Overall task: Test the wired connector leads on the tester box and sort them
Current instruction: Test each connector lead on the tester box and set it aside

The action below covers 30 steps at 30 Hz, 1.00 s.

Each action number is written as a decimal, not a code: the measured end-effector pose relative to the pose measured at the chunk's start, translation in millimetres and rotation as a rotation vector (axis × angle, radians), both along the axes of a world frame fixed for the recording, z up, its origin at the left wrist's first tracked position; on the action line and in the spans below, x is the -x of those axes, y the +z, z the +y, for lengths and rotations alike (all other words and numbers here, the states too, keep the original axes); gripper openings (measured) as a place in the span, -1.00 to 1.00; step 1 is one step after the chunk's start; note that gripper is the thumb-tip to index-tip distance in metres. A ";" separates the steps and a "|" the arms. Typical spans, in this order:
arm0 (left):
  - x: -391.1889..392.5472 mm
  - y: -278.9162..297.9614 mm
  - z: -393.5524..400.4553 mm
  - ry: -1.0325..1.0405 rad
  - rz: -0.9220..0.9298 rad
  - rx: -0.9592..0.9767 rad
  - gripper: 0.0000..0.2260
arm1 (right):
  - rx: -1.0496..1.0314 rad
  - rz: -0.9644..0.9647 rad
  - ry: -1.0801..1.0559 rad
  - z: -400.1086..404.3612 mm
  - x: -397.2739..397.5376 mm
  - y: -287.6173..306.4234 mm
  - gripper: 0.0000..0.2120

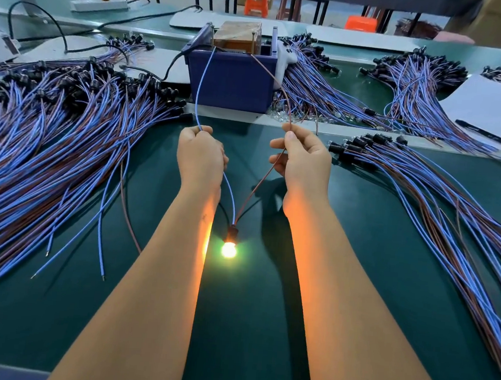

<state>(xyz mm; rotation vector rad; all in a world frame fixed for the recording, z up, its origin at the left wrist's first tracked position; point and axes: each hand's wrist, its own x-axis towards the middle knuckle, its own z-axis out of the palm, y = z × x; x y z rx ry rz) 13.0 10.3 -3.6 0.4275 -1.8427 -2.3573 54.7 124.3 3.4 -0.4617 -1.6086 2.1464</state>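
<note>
Lead under test [230, 234]: black connector with a lit bulb at its end, glowing yellow-green, lying on the green tabletop [260, 328] between the two forearms. Orange light falls on the inner side of both arms. Two wires run up from the connector. The blue wire [198, 86] passes through the left hand [201, 157] and arcs up to the top of the tester box [237, 40]. The brown wire [272, 78] passes through the right hand [302, 161] and curves up to the same box.

Left hand: fingers curled into a fist round the blue wire, back of hand toward the camera, wire emerging at the top by the thumb. Right hand: brown wire pinched between thumb and forefinger, remaining fingers loosely curled. Both arms extended forward, roughly parallel, hands level with each other just short of the box.

Tester box sits inside a blue bin [232, 81] at the far edge of the work area. Large heap of blue and brown leads [48, 146] lies to the left; a smaller fan of leads [425, 200] to the right. Further bundles [412, 89] lie behind, beside the bin.
</note>
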 end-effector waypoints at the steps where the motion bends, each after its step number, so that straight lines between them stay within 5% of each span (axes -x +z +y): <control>1: -0.1 -0.3 -0.1 -0.001 -0.001 -0.001 -0.71 | 0.007 -0.001 -0.004 -0.1 -0.2 0.2 -0.82; 16: 0.7 -1.1 -1.3 -0.013 0.000 0.030 -0.73 | -0.003 -0.004 -0.011 1.0 0.4 -0.3 -0.80; 22: -2.2 -0.7 3.6 -0.211 0.103 0.283 -0.76 | -0.285 0.031 0.070 -5.9 1.1 -1.8 -0.81; 30: -3.9 -0.5 1.9 -0.277 0.158 0.180 -0.83 | -0.494 0.011 0.163 -10.2 1.4 -5.1 -0.89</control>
